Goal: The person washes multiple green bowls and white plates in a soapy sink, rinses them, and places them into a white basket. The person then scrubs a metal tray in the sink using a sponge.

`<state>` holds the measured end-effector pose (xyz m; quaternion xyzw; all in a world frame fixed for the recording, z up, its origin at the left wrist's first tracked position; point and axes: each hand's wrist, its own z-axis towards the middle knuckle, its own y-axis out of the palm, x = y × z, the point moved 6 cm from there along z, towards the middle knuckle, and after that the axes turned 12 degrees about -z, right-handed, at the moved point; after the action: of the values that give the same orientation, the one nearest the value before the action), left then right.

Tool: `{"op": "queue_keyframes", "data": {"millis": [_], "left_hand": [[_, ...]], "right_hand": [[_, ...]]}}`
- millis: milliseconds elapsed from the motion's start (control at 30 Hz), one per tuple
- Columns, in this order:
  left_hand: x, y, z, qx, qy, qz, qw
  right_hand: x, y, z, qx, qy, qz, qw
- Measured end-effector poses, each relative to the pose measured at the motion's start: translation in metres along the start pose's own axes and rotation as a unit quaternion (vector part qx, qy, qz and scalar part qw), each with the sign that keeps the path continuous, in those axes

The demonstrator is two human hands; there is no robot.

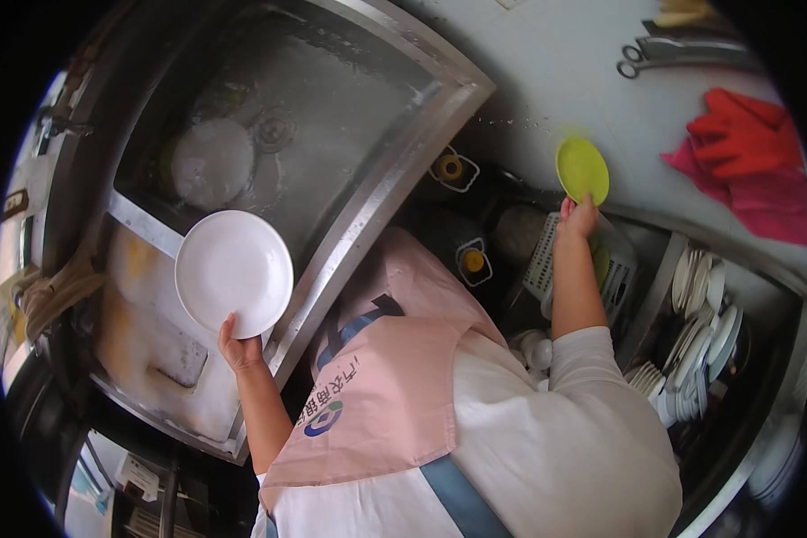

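Observation:
My left hand (240,346) grips the lower rim of a round white plate (234,272), tilted over the divider (144,225) of a stainless steel sink. In the sink's water-filled basin (356,121), a white round dish (212,161) lies under water beside the drain (274,130). Out to the right, my right hand (578,216) grasps a yellow-green plate (582,171) by its edge. Water drops show in the air left of that plate. Below this hand stands a white plastic basket (543,259) with another green dish (601,261) inside, partly hidden by my forearm.
Foamy water (134,302) fills the other basin. Jugs with yellow caps (473,260) stand on the floor side. Several white plates (696,343) stand stacked on edge at right. Red rubber gloves (746,134) and scissors (629,62) hang by the wall. A tap (67,124) is far left.

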<state>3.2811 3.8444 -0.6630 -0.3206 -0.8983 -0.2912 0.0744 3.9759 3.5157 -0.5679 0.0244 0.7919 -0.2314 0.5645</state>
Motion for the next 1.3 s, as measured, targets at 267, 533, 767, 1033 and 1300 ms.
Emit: {"op": "queue_keyframes", "data": {"millis": [267, 533, 767, 1033, 1300], "left_hand": [[0.007, 0.003, 0.001, -0.008, 0.02, -0.002, 1.0], [0.001, 0.013, -0.011, 0.001, 0.032, -0.012, 0.999], [-0.002, 0.012, -0.012, 0.011, 0.033, -0.038, 0.999], [-0.012, 0.007, -0.017, 0.035, 0.069, -0.084, 0.993], [-0.014, 0.02, -0.023, -0.013, 0.077, -0.118, 0.99]], "right_hand": [[0.134, -0.237, 0.147, 0.2, 0.204, 0.197, 0.938], [0.031, 0.168, -0.099, -0.457, -0.029, -0.045, 0.888], [0.118, 0.441, -0.413, -0.743, -0.203, -0.285, 0.57], [0.344, 0.576, -0.448, -0.649, -0.1, -0.537, 0.53], [0.246, 0.521, -0.455, -0.528, -0.428, -0.474, 0.561]]}}
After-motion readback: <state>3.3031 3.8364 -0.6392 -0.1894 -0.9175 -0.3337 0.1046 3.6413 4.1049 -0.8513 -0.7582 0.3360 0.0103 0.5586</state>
